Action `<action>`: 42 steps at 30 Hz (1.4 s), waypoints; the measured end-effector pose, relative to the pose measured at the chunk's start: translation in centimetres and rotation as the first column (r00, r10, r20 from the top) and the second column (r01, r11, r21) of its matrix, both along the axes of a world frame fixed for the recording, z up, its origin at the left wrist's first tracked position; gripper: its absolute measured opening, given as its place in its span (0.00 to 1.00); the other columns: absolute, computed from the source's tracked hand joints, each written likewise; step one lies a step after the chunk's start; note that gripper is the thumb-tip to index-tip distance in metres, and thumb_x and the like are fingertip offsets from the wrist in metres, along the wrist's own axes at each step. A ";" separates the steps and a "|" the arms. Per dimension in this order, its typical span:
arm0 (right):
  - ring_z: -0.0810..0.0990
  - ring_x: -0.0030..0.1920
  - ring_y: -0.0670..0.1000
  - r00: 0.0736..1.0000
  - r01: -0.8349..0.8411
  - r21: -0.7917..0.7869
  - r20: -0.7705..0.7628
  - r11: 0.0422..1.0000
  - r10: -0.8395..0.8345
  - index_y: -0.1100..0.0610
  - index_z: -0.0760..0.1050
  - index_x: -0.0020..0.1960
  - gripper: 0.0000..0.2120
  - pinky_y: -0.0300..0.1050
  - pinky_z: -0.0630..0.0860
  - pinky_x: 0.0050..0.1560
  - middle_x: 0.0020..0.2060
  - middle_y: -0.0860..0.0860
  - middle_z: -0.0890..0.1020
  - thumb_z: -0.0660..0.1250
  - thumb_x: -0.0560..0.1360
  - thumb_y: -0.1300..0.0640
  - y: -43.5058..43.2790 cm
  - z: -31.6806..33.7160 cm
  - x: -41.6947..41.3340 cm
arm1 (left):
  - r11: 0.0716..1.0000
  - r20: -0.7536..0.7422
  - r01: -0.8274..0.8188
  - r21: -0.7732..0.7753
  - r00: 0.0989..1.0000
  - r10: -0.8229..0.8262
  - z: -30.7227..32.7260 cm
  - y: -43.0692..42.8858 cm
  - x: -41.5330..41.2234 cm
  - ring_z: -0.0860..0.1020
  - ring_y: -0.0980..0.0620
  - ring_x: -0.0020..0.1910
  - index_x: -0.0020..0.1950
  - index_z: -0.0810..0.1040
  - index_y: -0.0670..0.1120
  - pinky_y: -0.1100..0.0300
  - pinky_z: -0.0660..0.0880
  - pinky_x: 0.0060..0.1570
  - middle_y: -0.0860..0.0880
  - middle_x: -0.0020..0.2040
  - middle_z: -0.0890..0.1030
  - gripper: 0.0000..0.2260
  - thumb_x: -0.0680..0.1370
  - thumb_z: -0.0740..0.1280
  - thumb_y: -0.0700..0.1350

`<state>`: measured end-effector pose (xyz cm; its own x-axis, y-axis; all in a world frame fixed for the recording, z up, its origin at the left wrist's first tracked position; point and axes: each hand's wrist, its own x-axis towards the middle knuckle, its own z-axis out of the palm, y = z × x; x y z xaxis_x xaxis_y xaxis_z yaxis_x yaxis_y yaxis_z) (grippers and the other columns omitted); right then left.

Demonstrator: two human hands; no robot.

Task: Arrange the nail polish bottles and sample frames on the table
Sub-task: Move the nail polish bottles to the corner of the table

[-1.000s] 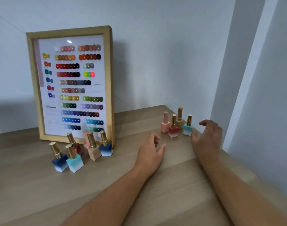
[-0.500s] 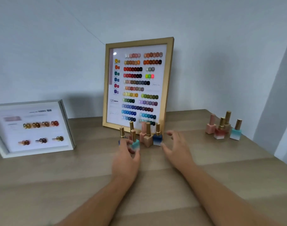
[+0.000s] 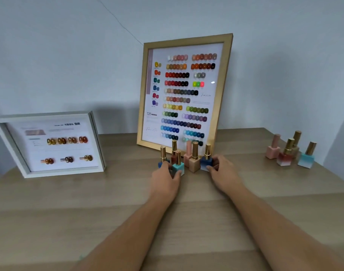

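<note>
Bracketing the bottle cluster (image 3: 184, 159) from both sides, likely to slide it as one group. Left hand (image 3: 164, 179) grip curls on the turquoise bottle (image 3: 178, 167) at the cluster's 7 o'clock; right hand (image 3: 223, 174) grip pinches the dark blue bottle (image 3: 206, 162) at 3 o'clock. Cluster stands on the table (image 3: 112, 202), just before the gold frame (image 3: 184, 94). White frame (image 3: 48, 143) at 9 o'clock, second bottle group (image 3: 290, 151) at 3 o'clock, well apart.

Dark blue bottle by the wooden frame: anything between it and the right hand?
Nothing visible. The right hand is already at the dark blue gold-capped nail polish bottle, fingers curled around its base; whether they grip it is unclear.
</note>
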<state>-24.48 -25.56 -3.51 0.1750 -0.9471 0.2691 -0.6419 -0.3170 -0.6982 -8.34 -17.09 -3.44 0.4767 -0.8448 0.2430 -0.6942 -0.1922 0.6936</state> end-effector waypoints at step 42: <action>0.72 0.47 0.48 0.917 0.390 0.061 0.065 0.919 -0.393 0.52 0.68 0.59 0.15 0.41 0.69 0.48 0.47 0.48 0.74 0.67 0.73 0.58 -2.6 0.3 -26.4 | 0.807 0.024 0.586 -0.069 0.810 -0.586 0.1 -12.6 -25.2 0.74 0.59 0.44 0.54 0.74 0.50 0.66 0.70 0.45 0.53 0.48 0.77 0.08 0.75 0.66 0.47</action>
<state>-50.91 -28.18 -3.23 -0.2309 -0.9473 0.2220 -0.6540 -0.0179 -0.7563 -33.55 -29.69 -3.30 -0.1041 -0.9444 0.3119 -0.6607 0.3001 0.6881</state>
